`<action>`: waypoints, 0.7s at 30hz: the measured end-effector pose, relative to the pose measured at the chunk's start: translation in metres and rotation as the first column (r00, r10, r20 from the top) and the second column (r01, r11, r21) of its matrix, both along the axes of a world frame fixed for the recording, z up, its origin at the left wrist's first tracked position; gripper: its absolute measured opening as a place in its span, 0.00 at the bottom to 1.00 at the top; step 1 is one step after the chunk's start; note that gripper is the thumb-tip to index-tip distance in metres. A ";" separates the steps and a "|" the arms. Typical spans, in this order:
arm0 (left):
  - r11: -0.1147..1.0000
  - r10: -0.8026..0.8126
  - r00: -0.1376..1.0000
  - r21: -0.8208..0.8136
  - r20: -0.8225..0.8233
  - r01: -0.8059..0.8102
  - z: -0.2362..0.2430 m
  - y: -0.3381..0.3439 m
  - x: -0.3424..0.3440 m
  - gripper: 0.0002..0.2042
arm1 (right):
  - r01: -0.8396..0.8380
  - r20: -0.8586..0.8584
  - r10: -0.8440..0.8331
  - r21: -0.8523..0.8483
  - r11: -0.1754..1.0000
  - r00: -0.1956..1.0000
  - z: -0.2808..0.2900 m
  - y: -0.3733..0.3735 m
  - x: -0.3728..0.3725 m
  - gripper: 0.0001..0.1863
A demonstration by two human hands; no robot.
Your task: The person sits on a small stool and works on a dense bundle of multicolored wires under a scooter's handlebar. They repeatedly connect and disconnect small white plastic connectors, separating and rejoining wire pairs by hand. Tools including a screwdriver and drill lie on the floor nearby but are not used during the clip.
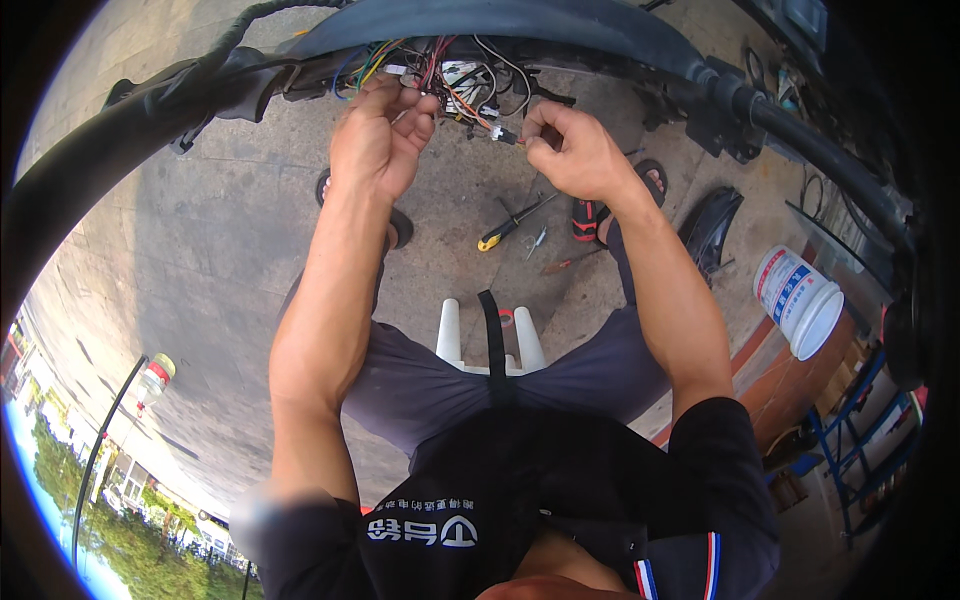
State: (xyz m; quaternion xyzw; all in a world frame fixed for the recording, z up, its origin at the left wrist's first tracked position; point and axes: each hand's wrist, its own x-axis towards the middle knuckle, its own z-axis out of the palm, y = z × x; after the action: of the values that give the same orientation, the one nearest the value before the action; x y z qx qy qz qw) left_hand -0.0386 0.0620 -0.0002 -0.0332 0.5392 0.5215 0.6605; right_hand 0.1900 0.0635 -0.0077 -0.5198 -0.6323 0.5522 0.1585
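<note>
A bundle of coloured wires (440, 65) hangs out from under a dark curved vehicle panel (500, 22) at the far side. My left hand (378, 140) is at the left of the bundle, its fingers curled in against the wires; what they hold is hidden. To the right, my right hand (585, 150) pinches the rear end of a small black wire connector (507, 136), where thin red wire shows at the fingertips. A white plug (496, 131) sits against the connector's front, with orange and other wires running from it back to the bundle.
On the paved ground below lie a yellow-and-black screwdriver (492, 240), a red-and-black tool (584, 220) and a dark curved plastic part (711, 228). A white bucket (800, 305) is at the right. Between my legs is a white stool (450, 335). Black tubes (100, 150) frame both sides.
</note>
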 end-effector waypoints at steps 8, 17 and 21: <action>0.998 0.059 0.978 0.021 0.199 -0.065 -0.008 0.003 -0.005 0.04 | -0.030 0.065 0.028 0.028 0.999 0.998 0.000 0.000 0.000 0.06; 0.999 0.030 0.999 0.033 -0.013 -0.030 -0.002 0.000 -0.004 0.05 | -0.038 0.078 0.027 0.138 0.990 0.997 -0.002 0.002 -0.001 0.07; 0.997 0.021 0.995 0.070 -0.096 -0.015 -0.001 -0.002 -0.004 0.05 | -0.037 0.088 0.025 0.148 0.988 0.996 -0.002 0.002 -0.001 0.07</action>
State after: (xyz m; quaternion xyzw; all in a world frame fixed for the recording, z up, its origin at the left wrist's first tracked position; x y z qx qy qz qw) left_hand -0.0422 0.0597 -0.0011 0.0100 0.5519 0.5467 0.6296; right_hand 0.1888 0.0656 -0.0096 -0.5198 -0.6860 0.4830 0.1611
